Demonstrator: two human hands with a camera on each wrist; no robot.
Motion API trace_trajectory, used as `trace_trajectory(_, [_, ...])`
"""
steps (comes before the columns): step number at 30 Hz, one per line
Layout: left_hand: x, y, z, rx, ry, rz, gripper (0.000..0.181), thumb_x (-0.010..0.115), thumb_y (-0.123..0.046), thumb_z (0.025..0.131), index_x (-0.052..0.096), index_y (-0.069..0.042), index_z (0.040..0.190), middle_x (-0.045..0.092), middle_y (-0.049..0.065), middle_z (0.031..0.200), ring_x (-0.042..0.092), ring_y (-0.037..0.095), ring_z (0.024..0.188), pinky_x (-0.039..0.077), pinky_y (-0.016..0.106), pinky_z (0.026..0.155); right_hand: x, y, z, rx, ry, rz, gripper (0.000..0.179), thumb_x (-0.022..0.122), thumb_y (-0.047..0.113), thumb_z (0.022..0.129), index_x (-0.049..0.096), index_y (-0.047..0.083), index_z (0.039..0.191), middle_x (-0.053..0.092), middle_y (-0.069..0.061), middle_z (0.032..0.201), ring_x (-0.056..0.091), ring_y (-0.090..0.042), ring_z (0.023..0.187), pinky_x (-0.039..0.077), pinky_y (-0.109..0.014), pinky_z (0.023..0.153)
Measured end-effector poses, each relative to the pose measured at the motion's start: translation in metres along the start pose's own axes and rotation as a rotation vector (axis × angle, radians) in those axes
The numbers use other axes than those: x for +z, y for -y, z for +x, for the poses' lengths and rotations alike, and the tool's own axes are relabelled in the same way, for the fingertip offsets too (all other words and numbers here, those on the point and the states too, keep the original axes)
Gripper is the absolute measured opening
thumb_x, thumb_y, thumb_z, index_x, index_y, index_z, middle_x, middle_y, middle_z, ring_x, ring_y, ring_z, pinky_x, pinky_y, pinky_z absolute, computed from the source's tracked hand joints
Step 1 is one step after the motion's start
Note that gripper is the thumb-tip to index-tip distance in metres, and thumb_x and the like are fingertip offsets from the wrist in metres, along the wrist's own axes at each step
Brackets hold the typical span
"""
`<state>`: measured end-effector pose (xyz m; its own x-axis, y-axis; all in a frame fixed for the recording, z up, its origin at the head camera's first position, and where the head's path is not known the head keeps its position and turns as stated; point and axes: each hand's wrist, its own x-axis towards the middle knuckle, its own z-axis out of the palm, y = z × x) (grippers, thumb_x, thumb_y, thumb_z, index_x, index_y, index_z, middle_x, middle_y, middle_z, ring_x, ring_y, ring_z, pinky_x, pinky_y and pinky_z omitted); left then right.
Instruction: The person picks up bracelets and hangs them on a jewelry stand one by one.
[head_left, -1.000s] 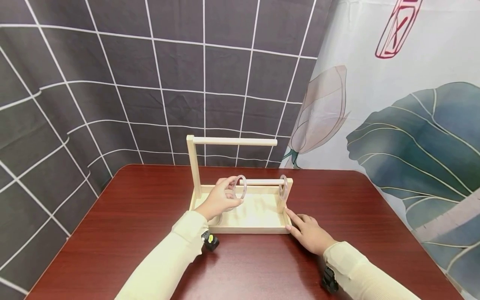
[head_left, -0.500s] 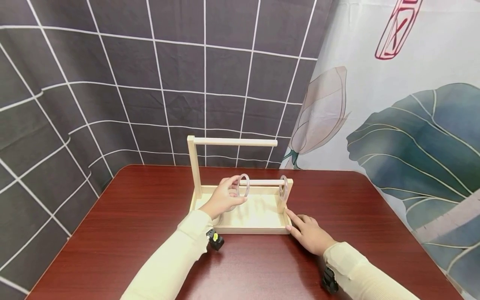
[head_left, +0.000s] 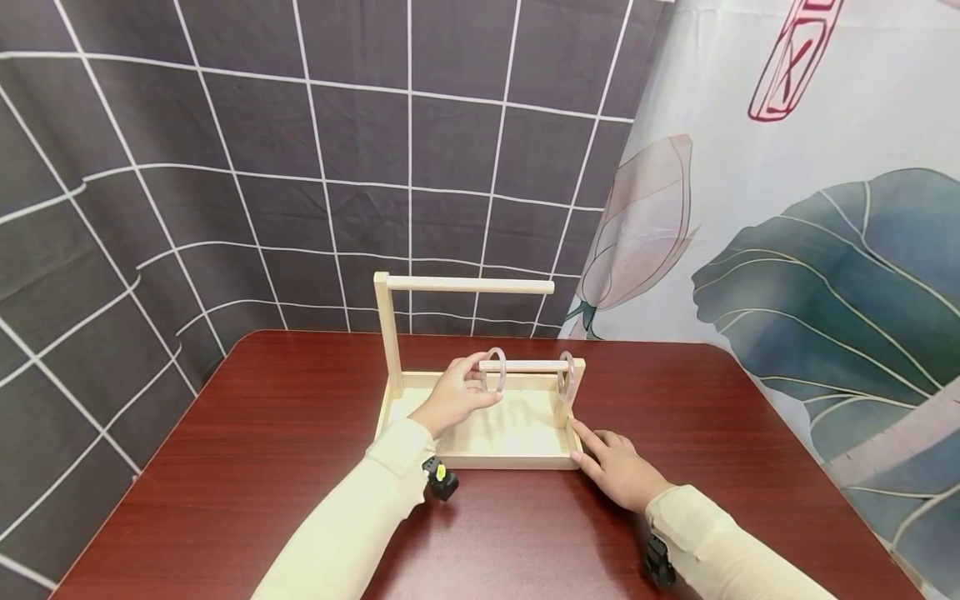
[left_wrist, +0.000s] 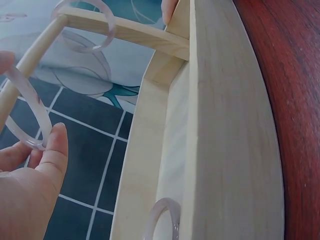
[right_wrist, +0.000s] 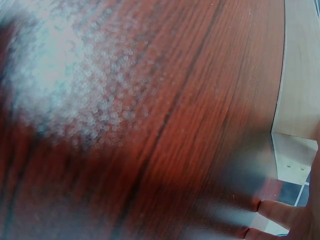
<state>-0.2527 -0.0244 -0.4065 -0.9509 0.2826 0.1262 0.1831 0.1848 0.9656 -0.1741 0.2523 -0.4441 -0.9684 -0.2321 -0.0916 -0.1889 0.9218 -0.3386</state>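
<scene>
My left hand [head_left: 459,398] pinches a pale translucent bangle [left_wrist: 37,107] between thumb and fingers. This bangle encircles the free left end of the lower wooden rod [head_left: 528,365]. Farther along that rod, near its post, hangs a second bangle [head_left: 572,379]. A third bangle [left_wrist: 172,211] is inside the wooden tray [head_left: 510,461] at the base of the stand, seen in the left wrist view. My right hand [head_left: 621,473] rests at the tray's front right corner, fingers extended against it. Part of that hand [right_wrist: 300,220] shows at the right wrist view's edge.
A taller post [head_left: 388,342] rises from the tray's left end and carries an upper rod [head_left: 472,285] with a free right end. The stand is on a red-brown table [head_left: 285,400]. Behind hang a dark grid curtain [head_left: 360,208] and a lotus-patterned cloth [head_left: 825,250].
My left hand has moved right with its bangle, from left of the lower rod's tip to around the rod. My right hand stays at the tray corner.
</scene>
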Motion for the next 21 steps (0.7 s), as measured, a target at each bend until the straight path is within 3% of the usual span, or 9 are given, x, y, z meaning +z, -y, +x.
trace_trajectory(7, [0.005,0.002,0.004,-0.062,-0.004,0.012,0.071,0.076,-0.011,0.075,0.047,-0.003,0.14,0.046,0.018,0.129,0.052,0.03,0.115,0.05,0.037,0.09,0.001,-0.001,0.001,0.002,-0.001,-0.003,0.059,0.043,0.048,0.099,0.034,0.022,0.151,0.046,-0.025,0.133,0.039,-0.047,0.127,0.038,-0.061,0.098])
trace_trajectory(15, [0.01,0.006,0.008,-0.062,0.029,0.016,0.069,0.075,-0.014,0.077,0.048,-0.005,0.14,0.056,0.022,0.125,0.053,0.029,0.114,0.047,0.038,0.09,0.0,-0.001,0.0,0.002,-0.005,-0.007,0.058,0.044,0.048,0.099,0.035,0.021,0.15,0.047,-0.025,0.132,0.04,-0.046,0.127,0.039,-0.061,0.097])
trace_trajectory(21, [0.015,0.005,0.009,-0.074,0.031,-0.048,0.069,0.074,-0.011,0.076,0.048,-0.003,0.14,0.055,0.02,0.13,0.052,0.03,0.116,0.048,0.038,0.092,0.0,0.0,0.0,0.002,-0.01,-0.005,0.058,0.044,0.047,0.099,0.036,0.021,0.15,0.047,-0.025,0.132,0.04,-0.046,0.127,0.038,-0.061,0.098])
